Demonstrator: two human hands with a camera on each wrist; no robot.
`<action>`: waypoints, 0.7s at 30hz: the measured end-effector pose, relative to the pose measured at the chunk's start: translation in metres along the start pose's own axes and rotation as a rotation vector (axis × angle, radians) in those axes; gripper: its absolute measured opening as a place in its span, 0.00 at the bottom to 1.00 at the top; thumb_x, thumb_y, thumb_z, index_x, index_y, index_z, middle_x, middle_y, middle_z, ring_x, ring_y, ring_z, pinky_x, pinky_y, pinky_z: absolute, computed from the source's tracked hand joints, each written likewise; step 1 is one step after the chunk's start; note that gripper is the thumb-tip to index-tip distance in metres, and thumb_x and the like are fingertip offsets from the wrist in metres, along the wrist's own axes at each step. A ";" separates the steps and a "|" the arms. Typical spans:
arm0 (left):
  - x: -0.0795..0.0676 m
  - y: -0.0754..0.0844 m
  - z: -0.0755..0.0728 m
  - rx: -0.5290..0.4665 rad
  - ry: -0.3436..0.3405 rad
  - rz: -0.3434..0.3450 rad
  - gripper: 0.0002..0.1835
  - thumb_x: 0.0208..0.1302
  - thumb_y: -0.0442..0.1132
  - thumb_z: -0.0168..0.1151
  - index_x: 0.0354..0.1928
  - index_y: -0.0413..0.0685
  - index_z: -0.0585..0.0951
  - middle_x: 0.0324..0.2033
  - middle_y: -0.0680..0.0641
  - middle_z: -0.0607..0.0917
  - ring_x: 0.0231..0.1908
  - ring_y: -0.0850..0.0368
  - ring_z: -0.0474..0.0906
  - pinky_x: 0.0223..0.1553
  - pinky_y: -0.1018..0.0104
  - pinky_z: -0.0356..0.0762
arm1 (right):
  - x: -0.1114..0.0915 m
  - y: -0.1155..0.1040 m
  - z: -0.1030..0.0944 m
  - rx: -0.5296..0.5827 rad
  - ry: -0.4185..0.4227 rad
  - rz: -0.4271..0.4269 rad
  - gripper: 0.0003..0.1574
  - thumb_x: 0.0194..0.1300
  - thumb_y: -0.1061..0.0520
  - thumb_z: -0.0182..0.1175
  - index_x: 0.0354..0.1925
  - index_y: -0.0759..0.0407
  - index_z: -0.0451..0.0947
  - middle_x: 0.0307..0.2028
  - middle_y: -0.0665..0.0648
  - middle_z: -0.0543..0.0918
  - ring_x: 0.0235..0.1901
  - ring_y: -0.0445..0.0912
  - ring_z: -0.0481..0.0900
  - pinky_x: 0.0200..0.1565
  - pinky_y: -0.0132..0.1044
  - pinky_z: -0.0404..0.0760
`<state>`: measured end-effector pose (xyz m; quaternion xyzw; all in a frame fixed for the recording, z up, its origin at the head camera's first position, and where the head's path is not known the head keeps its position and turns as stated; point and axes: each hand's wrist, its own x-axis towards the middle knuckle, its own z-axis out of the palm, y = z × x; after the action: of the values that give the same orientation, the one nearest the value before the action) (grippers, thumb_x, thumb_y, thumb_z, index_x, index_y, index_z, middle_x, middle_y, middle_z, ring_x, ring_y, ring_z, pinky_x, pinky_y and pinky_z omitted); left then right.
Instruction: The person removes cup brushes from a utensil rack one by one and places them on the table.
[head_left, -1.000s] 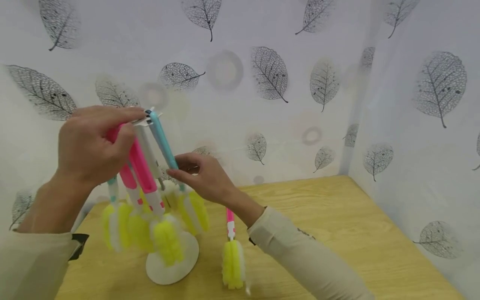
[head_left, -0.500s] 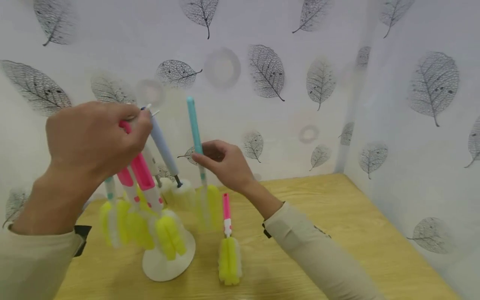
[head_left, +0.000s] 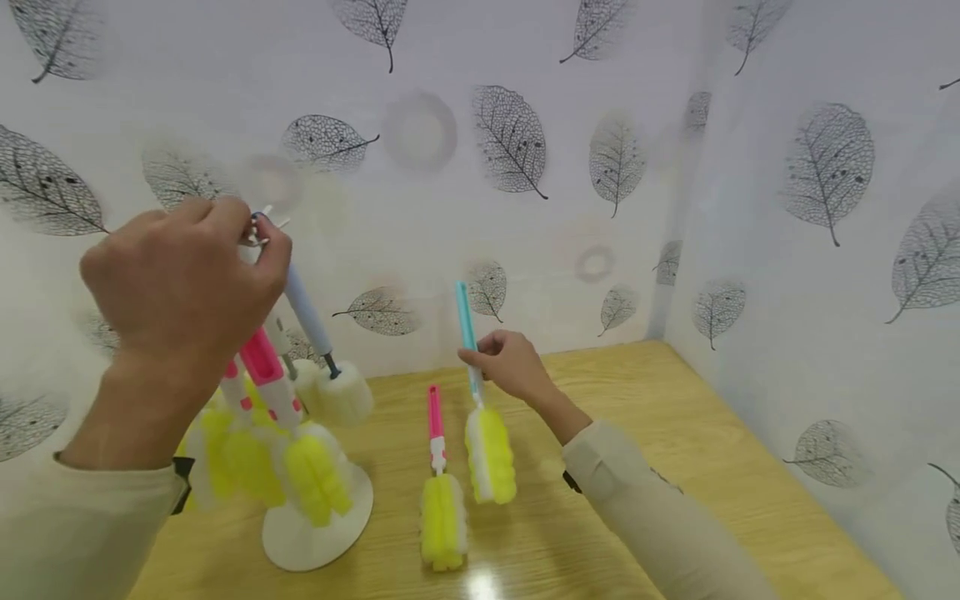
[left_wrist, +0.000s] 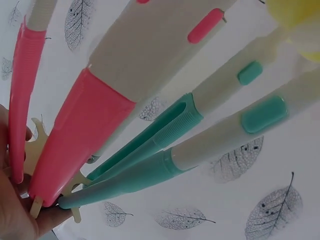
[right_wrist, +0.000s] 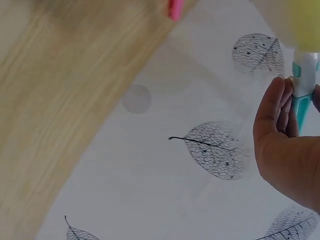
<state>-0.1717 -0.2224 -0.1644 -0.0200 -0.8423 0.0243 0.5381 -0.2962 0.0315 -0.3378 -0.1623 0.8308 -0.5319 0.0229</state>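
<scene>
In the head view, a white rack's top is being gripped by the curled left hand; a teal-handled brush is being pinched over the table by the right hand, near a pink-handled brush. In the left wrist view, pink handles and teal handles are being suspended from the rack. In the right wrist view, the teal-handled brush is being held between fingers.

Both beige sleeves show a small black piece at the cuff.

A brush lies right of the stand on the table; wall behind.
</scene>
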 end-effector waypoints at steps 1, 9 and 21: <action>-0.001 -0.001 0.001 0.000 0.011 0.004 0.24 0.65 0.49 0.39 0.25 0.38 0.76 0.16 0.40 0.76 0.12 0.44 0.60 0.14 0.56 0.52 | 0.000 0.007 0.002 -0.010 -0.016 0.027 0.18 0.62 0.49 0.65 0.38 0.65 0.78 0.31 0.57 0.82 0.30 0.49 0.81 0.35 0.39 0.81; -0.002 -0.001 0.009 -0.048 0.119 0.004 0.21 0.63 0.46 0.46 0.24 0.36 0.77 0.15 0.37 0.75 0.11 0.46 0.57 0.14 0.57 0.51 | -0.001 0.055 0.021 -0.118 -0.128 0.148 0.17 0.60 0.49 0.65 0.29 0.63 0.80 0.23 0.55 0.82 0.24 0.48 0.83 0.32 0.41 0.82; -0.002 -0.003 0.007 -0.029 0.100 0.015 0.21 0.63 0.47 0.47 0.23 0.36 0.76 0.11 0.40 0.70 0.11 0.46 0.58 0.14 0.57 0.52 | 0.006 0.086 0.050 -0.293 -0.182 0.264 0.22 0.57 0.47 0.67 0.17 0.61 0.78 0.15 0.57 0.81 0.16 0.43 0.77 0.23 0.32 0.73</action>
<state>-0.1768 -0.2252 -0.1691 -0.0355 -0.8143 0.0151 0.5791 -0.3127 0.0187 -0.4356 -0.1011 0.9077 -0.3811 0.1433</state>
